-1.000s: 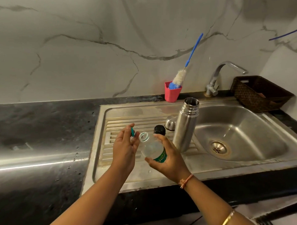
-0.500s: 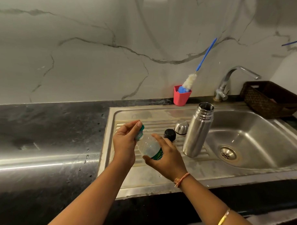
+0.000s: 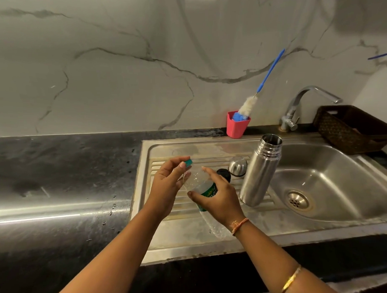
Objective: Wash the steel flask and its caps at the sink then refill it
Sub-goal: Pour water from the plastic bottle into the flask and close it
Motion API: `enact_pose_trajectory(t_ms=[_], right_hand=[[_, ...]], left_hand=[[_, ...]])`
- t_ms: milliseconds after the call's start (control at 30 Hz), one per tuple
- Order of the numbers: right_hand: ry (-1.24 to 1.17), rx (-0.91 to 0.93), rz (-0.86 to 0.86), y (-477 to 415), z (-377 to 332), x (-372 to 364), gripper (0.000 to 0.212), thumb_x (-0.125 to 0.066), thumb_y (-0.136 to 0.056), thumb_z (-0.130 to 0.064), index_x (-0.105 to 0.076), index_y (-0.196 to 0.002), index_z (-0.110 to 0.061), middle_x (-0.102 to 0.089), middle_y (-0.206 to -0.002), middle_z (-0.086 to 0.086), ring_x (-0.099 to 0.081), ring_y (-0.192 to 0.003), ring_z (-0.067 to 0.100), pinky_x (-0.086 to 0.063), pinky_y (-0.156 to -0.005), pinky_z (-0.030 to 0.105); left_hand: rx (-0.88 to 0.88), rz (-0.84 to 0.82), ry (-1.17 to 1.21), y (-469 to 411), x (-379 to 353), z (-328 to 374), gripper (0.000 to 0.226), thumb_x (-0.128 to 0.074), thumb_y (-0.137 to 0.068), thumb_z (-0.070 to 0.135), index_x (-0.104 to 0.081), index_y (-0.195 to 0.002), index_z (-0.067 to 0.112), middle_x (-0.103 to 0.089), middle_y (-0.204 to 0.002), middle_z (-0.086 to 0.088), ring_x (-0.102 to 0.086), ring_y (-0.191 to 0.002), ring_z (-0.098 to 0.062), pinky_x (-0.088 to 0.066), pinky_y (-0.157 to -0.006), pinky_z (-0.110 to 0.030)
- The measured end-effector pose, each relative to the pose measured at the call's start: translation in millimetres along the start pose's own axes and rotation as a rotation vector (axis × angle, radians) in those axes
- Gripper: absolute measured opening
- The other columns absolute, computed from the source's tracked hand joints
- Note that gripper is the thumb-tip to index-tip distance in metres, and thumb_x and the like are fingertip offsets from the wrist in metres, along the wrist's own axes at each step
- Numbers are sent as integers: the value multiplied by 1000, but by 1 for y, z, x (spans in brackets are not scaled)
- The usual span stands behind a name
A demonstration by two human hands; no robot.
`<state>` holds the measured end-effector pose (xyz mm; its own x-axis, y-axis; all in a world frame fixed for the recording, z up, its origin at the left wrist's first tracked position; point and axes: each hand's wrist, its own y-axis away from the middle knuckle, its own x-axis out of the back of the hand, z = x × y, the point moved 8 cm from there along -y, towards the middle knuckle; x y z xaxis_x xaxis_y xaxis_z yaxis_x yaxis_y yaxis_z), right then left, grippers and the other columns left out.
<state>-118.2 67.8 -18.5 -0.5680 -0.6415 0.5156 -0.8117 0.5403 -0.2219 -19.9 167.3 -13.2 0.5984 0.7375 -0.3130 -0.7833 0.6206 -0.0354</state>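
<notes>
Steel flask (image 3: 260, 170) stands upright and uncapped on the sink drainboard (image 3: 169, 239), the right hand (image 3: 220, 200) grips a tilted clear plastic bottle (image 3: 202, 183) beside it, the steel cap (image 3: 237, 166) and black cap (image 3: 223, 174) lie behind, and the left hand (image 3: 167, 186) pinches a small teal cap (image 3: 188, 162).

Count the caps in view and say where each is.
3. A teal cap pinched by the left hand; a black cap and a steel cap side by side on the drainboard, left of the flask. Others may be hidden.
</notes>
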Motion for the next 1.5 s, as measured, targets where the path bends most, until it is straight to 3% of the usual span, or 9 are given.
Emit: enact_pose_trajectory(t_ms=[133, 300, 467, 667, 933, 1167, 1267, 1367, 1500], right_hand=[[-59, -1, -25, -6, 1, 0, 73, -75, -75, -37, -41, -138, -22, -53, -129, -2, -52, -114, 12, -42, -83, 4], [-141, -13, -97, -11, -6, -3, 74, -76, -75, -31, -41, -139, -19, -51, -129, -6, -48, -117, 8, -42, -88, 8], [-499, -141, -332, -18, 5, -10, 64, -73, -79, -12, -45, -136, -20, -54, -134, 4, -51, -123, 18, -47, -99, 29], [-751, -230, -554, -25, 7, -33, 69, -70, -73, -19, -44, -136, -18, -54, -134, 8, -50, -125, 27, -42, -104, 43], [-410, -100, -128, -44, 6, -24, 77, -80, -70, -31, -39, -135, -23, -53, -133, 4, -53, -119, 21, -50, -97, 39], [-439, -109, -251, -54, 4, -33, 67, -76, -75, -20, -40, -131, -22, -52, -134, 7, -54, -119, 24, -50, -95, 40], [-417, -98, -245, -60, 4, -37, 66, -76, -76, -18, -39, -130, -26, -51, -135, 5, -53, -119, 20, -50, -95, 30], [-310, -93, -269, -67, 1, -46, 78, -78, -75, -21, -32, -137, -26, -45, -137, 1, -46, -118, 12, -45, -91, 15], [-131, -63, -340, -75, -2, -65, 93, -79, -73, -18, -19, -144, -25, -43, -140, 2, -45, -124, 19, -42, -94, 23]], left_hand=[[-9, 6, -72, -5, -5, 6, 20, -45, -97, 15, -61, -107, 21, -63, -113, 0, -61, -108, -17, -53, -86, -28], [-70, 98, -100, -9, -3, 18, 34, -69, -71, 33, -66, -101, 18, -68, -100, -6, -65, -97, -23, -53, -92, -41], [-76, -84, -149, -17, -9, 31, 38, -67, -71, 27, -63, -108, 21, -72, -102, -2, -67, -102, -19, -52, -88, -30], [-30, -309, -178, -24, -25, 47, 39, -59, -77, 23, -59, -116, 21, -71, -106, -2, -67, -104, -16, -52, -85, -21], [-186, 1, -379, -35, -9, 51, 32, -67, -82, 11, -63, -114, 16, -69, -99, 10, -68, -90, -1, -52, -75, -13], [-108, -61, -351, -49, 3, 48, 20, -61, -87, 10, -66, -106, 17, -72, -104, -1, -68, -99, -13, -53, -83, -19], [-66, -77, -281, -54, 10, 41, 22, -58, -89, 8, -65, -109, 15, -70, -110, -2, -66, -104, -14, -52, -89, -22], [-72, -6, -221, -59, 22, 35, 23, -56, -91, 8, -64, -110, 17, -69, -113, -2, -64, -109, -14, -51, -92, -23], [-109, 8, -268, -66, 29, 37, 26, -54, -92, 7, -60, -113, 21, -67, -114, 4, -62, -110, -12, -51, -83, -15]])
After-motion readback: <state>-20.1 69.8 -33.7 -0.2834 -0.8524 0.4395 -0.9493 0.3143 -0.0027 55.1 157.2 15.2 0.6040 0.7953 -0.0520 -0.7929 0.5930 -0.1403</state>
